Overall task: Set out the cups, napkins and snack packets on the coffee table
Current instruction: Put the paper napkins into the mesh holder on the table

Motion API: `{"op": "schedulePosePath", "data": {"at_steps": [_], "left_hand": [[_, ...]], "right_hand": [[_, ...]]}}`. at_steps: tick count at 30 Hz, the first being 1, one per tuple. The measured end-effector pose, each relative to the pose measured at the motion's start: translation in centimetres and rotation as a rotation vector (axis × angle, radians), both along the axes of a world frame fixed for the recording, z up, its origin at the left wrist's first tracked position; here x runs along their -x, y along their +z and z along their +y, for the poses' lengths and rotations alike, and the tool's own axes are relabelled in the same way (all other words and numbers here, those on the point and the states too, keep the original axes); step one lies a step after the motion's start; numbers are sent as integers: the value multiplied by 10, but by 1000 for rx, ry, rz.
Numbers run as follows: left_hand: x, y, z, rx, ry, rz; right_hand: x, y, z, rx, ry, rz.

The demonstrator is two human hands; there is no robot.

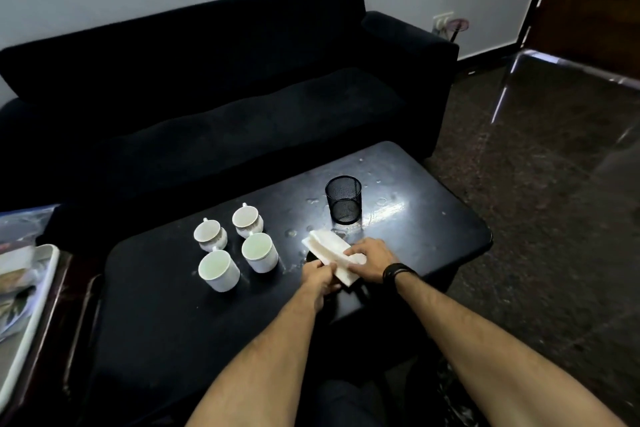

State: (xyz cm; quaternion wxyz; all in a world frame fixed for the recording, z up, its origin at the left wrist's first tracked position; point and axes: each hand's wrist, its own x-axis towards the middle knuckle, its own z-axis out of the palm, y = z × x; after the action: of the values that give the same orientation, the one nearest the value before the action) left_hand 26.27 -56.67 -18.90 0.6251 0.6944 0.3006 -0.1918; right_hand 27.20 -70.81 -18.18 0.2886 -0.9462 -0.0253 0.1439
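Several white cups stand in a square on the left half of the black coffee table (433, 239): two patterned teacups (210, 236) (247, 220) behind two plain mugs (218, 270) (260, 252). A stack of white napkins (329, 248) lies just right of them, in front of a black mesh cup (343, 199). My left hand (318, 276) pinches the stack's near left edge. My right hand (372, 260), a dark band on its wrist, presses on the near right end. Packets lie in a white tray (33, 295) at the far left.
A black sofa (225, 97) runs along the far side of the table. The tray rests on a dark wooden side table (65, 308) at the left edge. Water drops spot the tabletop around the mesh cup. Dark speckled floor (536, 218) spreads to the right.
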Motion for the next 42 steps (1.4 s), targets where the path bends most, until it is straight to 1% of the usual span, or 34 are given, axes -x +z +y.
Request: {"op": "schedulePosePath", "data": {"at_steps": [2,3,5,6,7,8,9,10,11,12,13,14,16,17,18,20,21,22,23,24,26,28,29,31,32,34,35,37,39,42], "left_hand": [[-4,1,0,-59,24,4],[-6,1,1,-174,48,1],[-8,8,1,-469,115,-35],[-9,13,2,-537,161,-72],[-10,18,2,-503,205,-109],[-13,23,2,-378,236,-129],[-14,29,3,-193,254,-119],[-15,36,5,32,264,-81],[-16,42,10,216,268,-41],[-18,46,17,318,259,-17],[-20,47,22,352,245,-17],[-20,49,26,343,236,-31],[-20,52,31,294,238,-51],[-20,53,33,285,246,-61],[-19,53,35,288,254,-75],[-16,55,37,307,244,-119],[-15,55,37,310,225,-138],[-13,54,36,310,205,-153],[-12,53,35,308,185,-162],[-11,52,33,310,171,-166],[-9,51,30,324,137,-160],[-7,51,27,303,64,-144],[-8,52,25,274,23,-138],[-10,52,23,171,-29,-161],[-12,50,22,70,-44,-200],[-13,44,26,-283,-135,-321],[-11,38,30,-458,-229,-390],[-5,19,37,-715,-452,-510],[-3,-2,43,-898,-637,-571],[0,-33,50,-1046,-785,-527]], "right_hand": [[1,0,-2,104,-8,-131],[2,1,-2,124,-46,-212],[3,3,-4,107,-126,-359],[3,5,-5,83,-141,-414],[3,8,-6,61,-140,-463],[3,12,-7,44,-136,-503],[2,17,-9,36,-131,-545],[2,21,-10,29,-125,-580],[2,26,-10,23,-111,-609],[2,30,-11,9,-83,-630],[2,31,-13,-1,-50,-638],[2,30,-15,-3,-16,-637],[1,28,-17,-10,-17,-574],[-1,28,-16,-66,-82,-480],[-3,29,-15,-203,-193,-348],[-6,35,-9,-639,-480,-58],[-8,40,-6,-871,-591,99],[-9,44,-5,-1021,-643,214],[-11,47,-5,-1064,-626,272],[-13,49,-5,-1061,-602,288],[-18,53,-4,-1002,-585,202],[-26,52,-5,-824,-589,85],[-30,54,-7,-736,-585,48],[-41,59,-11,-640,-563,-6],[-47,62,-13,-603,-560,-51],[-61,74,-18,-518,-610,-202],[-70,80,-21,-483,-641,-285],[-89,93,-26,-445,-654,-394],[-104,103,-29,-428,-618,-433],[-121,108,-26,-311,-523,-483]]}}
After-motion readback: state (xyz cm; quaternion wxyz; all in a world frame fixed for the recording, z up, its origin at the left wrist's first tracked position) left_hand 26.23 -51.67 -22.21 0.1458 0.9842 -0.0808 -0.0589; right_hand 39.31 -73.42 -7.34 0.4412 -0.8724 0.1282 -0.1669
